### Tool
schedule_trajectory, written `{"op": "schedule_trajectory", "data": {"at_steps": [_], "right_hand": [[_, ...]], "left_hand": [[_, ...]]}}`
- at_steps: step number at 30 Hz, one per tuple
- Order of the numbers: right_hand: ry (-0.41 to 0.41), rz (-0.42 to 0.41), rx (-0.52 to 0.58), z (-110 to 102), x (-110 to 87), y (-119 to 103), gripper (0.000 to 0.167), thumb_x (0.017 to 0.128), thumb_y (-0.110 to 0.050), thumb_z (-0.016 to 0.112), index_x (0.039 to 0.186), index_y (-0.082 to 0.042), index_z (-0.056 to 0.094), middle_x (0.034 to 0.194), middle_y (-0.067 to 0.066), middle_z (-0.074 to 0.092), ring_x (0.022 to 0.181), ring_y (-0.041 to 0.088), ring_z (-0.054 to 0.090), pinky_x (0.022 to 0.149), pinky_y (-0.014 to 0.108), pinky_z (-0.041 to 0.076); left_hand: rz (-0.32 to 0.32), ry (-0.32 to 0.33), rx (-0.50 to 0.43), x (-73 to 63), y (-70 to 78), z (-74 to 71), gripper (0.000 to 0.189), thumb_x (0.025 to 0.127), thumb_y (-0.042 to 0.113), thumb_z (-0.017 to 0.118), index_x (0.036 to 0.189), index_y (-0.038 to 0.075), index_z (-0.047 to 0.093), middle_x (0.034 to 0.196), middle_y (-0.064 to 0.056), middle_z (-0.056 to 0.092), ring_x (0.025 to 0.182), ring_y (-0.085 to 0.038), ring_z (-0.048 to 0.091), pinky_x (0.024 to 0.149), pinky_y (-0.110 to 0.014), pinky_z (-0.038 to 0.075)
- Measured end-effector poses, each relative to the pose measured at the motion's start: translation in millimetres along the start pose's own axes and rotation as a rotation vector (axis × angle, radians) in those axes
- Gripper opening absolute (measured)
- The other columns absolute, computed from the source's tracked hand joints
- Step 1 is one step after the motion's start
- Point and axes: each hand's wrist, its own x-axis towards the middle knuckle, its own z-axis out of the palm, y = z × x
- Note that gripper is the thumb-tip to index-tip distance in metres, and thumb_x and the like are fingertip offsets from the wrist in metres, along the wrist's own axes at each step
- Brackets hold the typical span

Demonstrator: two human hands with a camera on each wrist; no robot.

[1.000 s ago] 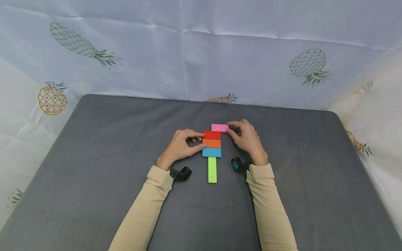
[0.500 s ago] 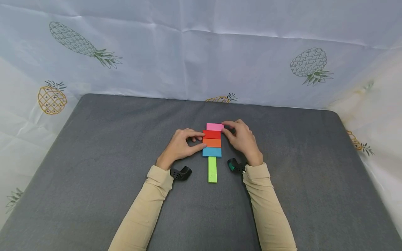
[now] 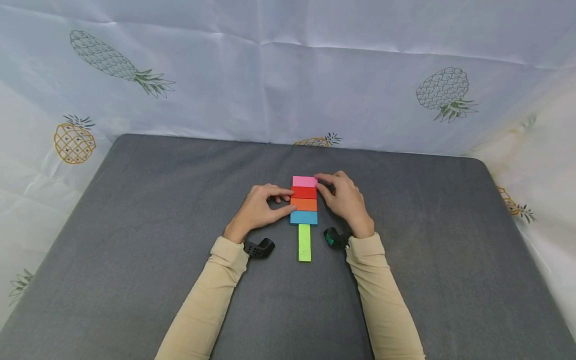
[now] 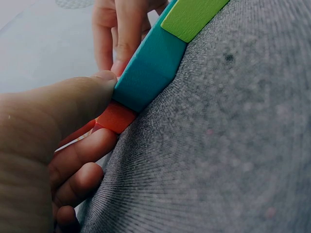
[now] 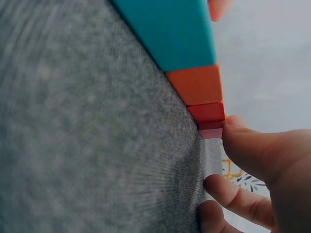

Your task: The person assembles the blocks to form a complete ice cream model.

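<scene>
Flat wooden blocks lie in a row in the head view: pink (image 3: 304, 181) farthest, then red (image 3: 304, 193), orange (image 3: 306, 204) and blue (image 3: 303, 217). A light green block (image 3: 304, 243) extends lengthwise from the blue one toward the person. My right hand (image 3: 346, 197) pinches the pink block's right end between thumb and forefinger. On the opposite side, my left hand (image 3: 258, 207) rests its forefinger on the red block's left edge and its thumb near the seam of orange and blue. The left wrist view shows that thumb (image 4: 92, 90) right at the blue block's edge.
Dark grey cloth covers the table (image 3: 135, 225). A pale curtain (image 3: 288, 75) printed with pineapples hangs behind it and at both sides. Each wrist wears a black device, the left one (image 3: 259, 248) and the right one (image 3: 335, 237) both close to the green block.
My right hand has moved left with the pink block, which now lines up nearly above the red one. The left hand and the other blocks stay where they were.
</scene>
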Motion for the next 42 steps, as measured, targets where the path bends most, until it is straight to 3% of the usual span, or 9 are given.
{"op": "schedule_trajectory", "data": {"at_steps": [42], "right_hand": [[-0.01, 0.006, -0.027, 1.1, 0.1, -0.6, 0.037, 0.102, -0.027, 0.064, 0.137, -0.017, 0.067, 0.108, 0.017, 0.061, 0.082, 0.026, 0.054, 0.059, 0.031, 0.038]], "left_hand": [[-0.01, -0.002, 0.0, 0.8, 0.1, 0.1, 0.033, 0.085, 0.02, 0.084, 0.114, 0.005, 0.078, 0.091, -0.007, 0.074, 0.081, -0.016, 0.062, 0.076, -0.029, 0.053]]}}
